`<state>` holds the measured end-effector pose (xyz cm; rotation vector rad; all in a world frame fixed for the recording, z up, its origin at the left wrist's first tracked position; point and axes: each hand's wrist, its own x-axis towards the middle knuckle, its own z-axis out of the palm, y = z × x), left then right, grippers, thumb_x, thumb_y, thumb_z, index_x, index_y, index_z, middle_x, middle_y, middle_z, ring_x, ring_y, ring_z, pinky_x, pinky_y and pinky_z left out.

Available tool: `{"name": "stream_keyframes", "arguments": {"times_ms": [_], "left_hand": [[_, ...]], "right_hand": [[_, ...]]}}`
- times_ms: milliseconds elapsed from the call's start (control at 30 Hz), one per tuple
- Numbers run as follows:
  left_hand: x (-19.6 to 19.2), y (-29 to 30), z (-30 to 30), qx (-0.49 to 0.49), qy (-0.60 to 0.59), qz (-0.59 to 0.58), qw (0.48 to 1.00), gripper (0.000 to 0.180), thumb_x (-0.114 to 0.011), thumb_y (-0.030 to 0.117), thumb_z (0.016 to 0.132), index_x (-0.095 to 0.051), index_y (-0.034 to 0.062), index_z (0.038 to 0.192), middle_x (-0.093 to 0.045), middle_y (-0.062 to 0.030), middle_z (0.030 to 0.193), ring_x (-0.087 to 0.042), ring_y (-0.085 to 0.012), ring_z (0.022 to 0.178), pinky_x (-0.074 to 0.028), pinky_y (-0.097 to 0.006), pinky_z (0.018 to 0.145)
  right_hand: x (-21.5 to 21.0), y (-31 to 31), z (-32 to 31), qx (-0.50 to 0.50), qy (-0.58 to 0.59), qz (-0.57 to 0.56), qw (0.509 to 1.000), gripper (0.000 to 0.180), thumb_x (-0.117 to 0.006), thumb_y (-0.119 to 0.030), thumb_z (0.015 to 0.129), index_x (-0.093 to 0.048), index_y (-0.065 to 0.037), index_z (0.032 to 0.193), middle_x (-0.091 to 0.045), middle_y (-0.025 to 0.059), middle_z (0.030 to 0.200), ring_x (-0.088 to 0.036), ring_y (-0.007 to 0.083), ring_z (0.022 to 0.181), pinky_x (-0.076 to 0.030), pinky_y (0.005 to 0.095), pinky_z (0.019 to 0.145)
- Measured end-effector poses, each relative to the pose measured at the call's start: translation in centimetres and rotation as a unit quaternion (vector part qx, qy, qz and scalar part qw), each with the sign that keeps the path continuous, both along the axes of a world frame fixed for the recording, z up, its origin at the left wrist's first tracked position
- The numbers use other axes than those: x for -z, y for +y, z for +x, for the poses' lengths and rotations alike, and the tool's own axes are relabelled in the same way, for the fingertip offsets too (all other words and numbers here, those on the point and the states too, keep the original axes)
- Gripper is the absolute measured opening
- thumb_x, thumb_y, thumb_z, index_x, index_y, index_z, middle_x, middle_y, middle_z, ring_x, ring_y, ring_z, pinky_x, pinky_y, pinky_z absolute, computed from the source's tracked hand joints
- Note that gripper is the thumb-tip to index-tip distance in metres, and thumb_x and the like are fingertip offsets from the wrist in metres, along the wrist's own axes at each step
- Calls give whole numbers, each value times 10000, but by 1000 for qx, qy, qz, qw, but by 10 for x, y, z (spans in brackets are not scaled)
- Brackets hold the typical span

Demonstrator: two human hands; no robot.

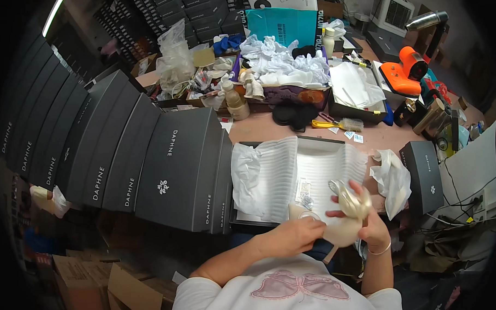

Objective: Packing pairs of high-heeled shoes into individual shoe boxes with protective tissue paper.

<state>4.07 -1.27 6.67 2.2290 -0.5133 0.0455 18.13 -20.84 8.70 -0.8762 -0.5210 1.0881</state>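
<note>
My right hand point(375, 227) holds a cream shoe point(342, 232) with a shiny pale-gold upper, its fingers curled round the gold part and slightly blurred. A thin, light piece like a heel points down below it. My left hand point(297, 235) is closed in a pinch against the shoe's left side. What sits between its fingertips is hidden; a beige piece with a pale ring point(300, 212) shows just beyond them. Under and beyond both hands lies an open dark shoebox point(318, 140), lined with ribbed white foam wrap point(281, 170) and tissue paper point(245, 179).
Dark shoeboxes point(177, 163) stand in a row on the left. Crumpled tissue point(391, 183) and another upright box point(425, 173) are on the right. Farther back are a yellow-handled brush point(334, 124), a bottle point(235, 103), a paper-filled box point(295, 93) and an orange device point(402, 73).
</note>
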Motion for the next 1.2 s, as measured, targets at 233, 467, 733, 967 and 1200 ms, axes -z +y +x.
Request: {"name": "stream_keyframes", "arguments": {"times_ms": [233,467,733,967,1200], "left_hand": [[-10,8,29,45,-64,136,988,482,-629,69,791,-504,72,1257,-599,-69,999,-575,-251,935,-489,-380,759],[30,137,45,-481,196,199,831,361,-643,140,831,-591,43,1175,-656,-186,907,-631,-342,879,-489,-451,781],[-8,123,75,-433,-50,-65,898,295,-578,289,912,-620,-1,940,-613,-150,769,-640,-299,767,-502,-384,693],[-41,80,64,-408,-83,-60,907,133,-664,96,806,-567,9,830,-537,-78,775,-520,-164,628,-430,-311,579],[-32,65,-10,-279,-51,-42,958,161,-577,-39,776,-597,-10,933,-531,-116,915,-569,-258,676,-470,-333,656]], "right_hand": [[5,-36,0,-52,-146,-112,981,573,-795,-186,767,-556,69,1221,-539,199,1279,-532,246,1170,-418,369,989],[69,-54,-21,75,-75,-206,973,451,-696,-227,842,-599,55,1181,-650,80,1039,-602,149,935,-477,294,840],[63,-75,-35,212,-20,-84,973,782,-717,-501,733,-537,89,1215,-638,184,1110,-636,292,1019,-500,393,898],[19,-67,-53,188,-13,53,981,806,-495,-665,839,-544,67,1172,-646,238,1026,-676,411,801,-566,541,719],[54,10,-27,212,167,15,963,663,-585,-469,897,-476,55,1287,-596,192,1203,-627,362,1040,-537,452,913]]}}
